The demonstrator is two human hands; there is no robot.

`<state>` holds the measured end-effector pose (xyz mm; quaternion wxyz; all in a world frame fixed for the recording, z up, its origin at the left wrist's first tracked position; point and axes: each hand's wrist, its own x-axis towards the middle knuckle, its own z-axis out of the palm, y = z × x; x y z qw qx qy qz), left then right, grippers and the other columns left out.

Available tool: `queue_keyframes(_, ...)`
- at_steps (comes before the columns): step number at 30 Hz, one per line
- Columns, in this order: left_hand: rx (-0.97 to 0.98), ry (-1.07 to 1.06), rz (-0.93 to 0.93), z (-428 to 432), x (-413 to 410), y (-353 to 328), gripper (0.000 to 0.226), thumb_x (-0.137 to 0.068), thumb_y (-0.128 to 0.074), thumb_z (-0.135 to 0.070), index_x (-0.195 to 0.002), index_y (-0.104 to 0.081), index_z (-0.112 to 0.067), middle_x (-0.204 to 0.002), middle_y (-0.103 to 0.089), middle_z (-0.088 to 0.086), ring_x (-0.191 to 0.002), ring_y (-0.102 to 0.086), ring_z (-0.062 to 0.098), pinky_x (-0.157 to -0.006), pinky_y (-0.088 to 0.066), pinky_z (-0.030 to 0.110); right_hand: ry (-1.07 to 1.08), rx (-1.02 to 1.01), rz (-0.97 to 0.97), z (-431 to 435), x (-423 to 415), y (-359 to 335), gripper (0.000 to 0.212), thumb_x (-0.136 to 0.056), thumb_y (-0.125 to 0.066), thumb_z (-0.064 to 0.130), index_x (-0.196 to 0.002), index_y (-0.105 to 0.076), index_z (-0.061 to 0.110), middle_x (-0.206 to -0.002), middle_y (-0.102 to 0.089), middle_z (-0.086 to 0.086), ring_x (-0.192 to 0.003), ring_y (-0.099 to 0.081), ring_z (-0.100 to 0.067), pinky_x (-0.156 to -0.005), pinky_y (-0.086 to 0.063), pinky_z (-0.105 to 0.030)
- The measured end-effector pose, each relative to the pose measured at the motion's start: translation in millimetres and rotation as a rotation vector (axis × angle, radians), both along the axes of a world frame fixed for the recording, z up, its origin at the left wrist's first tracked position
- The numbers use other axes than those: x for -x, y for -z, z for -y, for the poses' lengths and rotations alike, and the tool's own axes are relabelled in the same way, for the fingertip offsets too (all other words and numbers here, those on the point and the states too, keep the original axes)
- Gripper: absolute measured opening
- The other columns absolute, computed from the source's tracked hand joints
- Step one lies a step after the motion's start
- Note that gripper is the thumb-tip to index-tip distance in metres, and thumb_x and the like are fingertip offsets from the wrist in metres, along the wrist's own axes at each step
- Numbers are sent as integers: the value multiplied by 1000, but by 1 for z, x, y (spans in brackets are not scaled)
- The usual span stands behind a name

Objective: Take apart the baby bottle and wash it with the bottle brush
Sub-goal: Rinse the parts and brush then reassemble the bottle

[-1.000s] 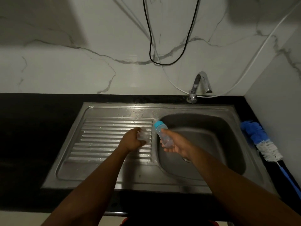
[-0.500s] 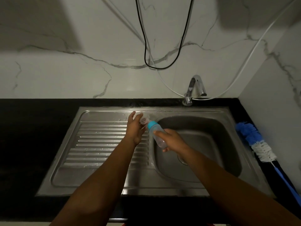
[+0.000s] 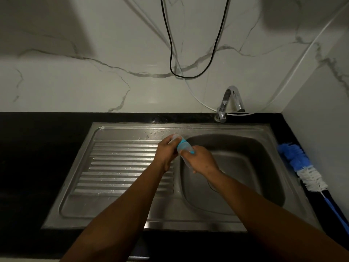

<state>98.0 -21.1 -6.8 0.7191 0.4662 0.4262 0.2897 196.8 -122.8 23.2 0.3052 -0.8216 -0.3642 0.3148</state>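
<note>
Over the left edge of the sink basin I hold a clear baby bottle point(image 3: 186, 160), tilted with its top pointing away to the left. It has a light blue screw ring point(image 3: 182, 145) and a clear cap point(image 3: 176, 138) at that end. My left hand point(image 3: 166, 151) curls round the bottle's top by the ring and cap. My right hand point(image 3: 202, 160) grips the clear body from the right and hides most of it. The bottle brush point(image 3: 302, 167), with blue and white bristles and a blue handle, lies on the black counter right of the sink.
The steel sink point(image 3: 245, 129) has a ribbed drainboard point(image 3: 122, 167) on its left, wet with drops. A chrome tap point(image 3: 229, 103) stands behind the basin. Black counter point(image 3: 37, 157) surrounds the sink; a wall closes the right side. Cables hang on the marble wall.
My left hand came from the drainboard, carrying the clear cap, up to the bottle's top and now curls round it. My right hand lifted the bottle slightly away and left.
</note>
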Motion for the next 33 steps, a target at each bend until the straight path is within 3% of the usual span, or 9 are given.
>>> queue_keyframes(3,-1,-13,12,-1,-1,2,30,-99,-62,-26,-127,-64,-14,-117,-70,11,-103,-73,24,-83,-61,33,-11,20,-64,-6,-5,-3,36,-89,-57,62,-93,-60,26,-78,-69,1,-67,-70,-17,-68,-64,-40)
queue_keyframes(7,-52,44,8,-23,-3,2,42,-95,-68,-34,-134,-59,-20,-125,-67,11,-108,-71,25,-90,-60,40,-22,-25,-288,-23,-15,-6,31,-91,-62,52,-103,-61,23,-91,-68,-1,-81,-70,-17,-65,-62,-32)
queue_keyframes(11,-30,62,-39,-45,-11,1,67,-83,-75,-52,-141,-51,-31,-127,-69,3,-108,-71,22,-93,-58,44,47,-130,-492,-57,-20,-8,22,-94,-64,39,-108,-58,23,-103,-66,-3,-92,-68,-19,-77,-63,-41)
queue_keyframes(14,-15,49,-111,-58,-14,-3,43,-87,-72,-49,-119,-67,-20,-112,-75,3,-102,-72,18,-94,-57,42,-7,-128,-389,-84,-26,-3,14,-94,-63,43,-101,-57,32,-99,-66,1,-94,-69,-19,-82,-62,-44)
queue_keyframes(17,-192,34,-138,-85,-16,-3,22,-88,-74,-39,-103,-72,-23,-101,-77,3,-97,-73,19,-92,-58,42,-115,-57,-333,-109,-36,3,31,-93,-63,44,-116,-59,25,-105,-67,1,-97,-66,-17,-87,-59,-41)
queue_keyframes(20,-392,44,-197,-115,-22,-1,34,-86,-78,-31,-116,-68,-17,-106,-75,0,-97,-72,13,-92,-59,38,-238,-28,-95,-142,-48,7,37,-92,-64,42,-123,-62,21,-110,-69,-2,-100,-67,-21,-91,-55,-42)
queue_keyframes(23,-529,-29,-320,-144,-30,5,52,-83,-81,-29,-128,-59,-15,-118,-69,-2,-106,-67,10,-93,-55,29,-88,18,-10,-172,-54,16,61,-89,-64,48,-141,-52,18,-132,-59,-9,-113,-62,-27,-93,-53,-38)
queue_keyframes(28,-593,-104,-448,-180,-40,14,56,-84,-80,-24,-131,-52,-15,-126,-64,3,-112,-59,11,-93,-48,26,-187,38,30,-182,-44,36,21,-91,-63,41,-91,-67,20,-87,-68,-2,-79,-65,-19,-73,-54,-32)
queue_keyframes(33,-515,-116,-474,-193,-51,20,58,-86,-78,-23,-136,-48,-18,-133,-61,3,-123,-58,18,-100,-48,32,-86,6,7,-161,-59,57,26,-91,-65,37,-93,-73,12,-91,-72,-4,-84,-66,-19,-76,-50,-27)
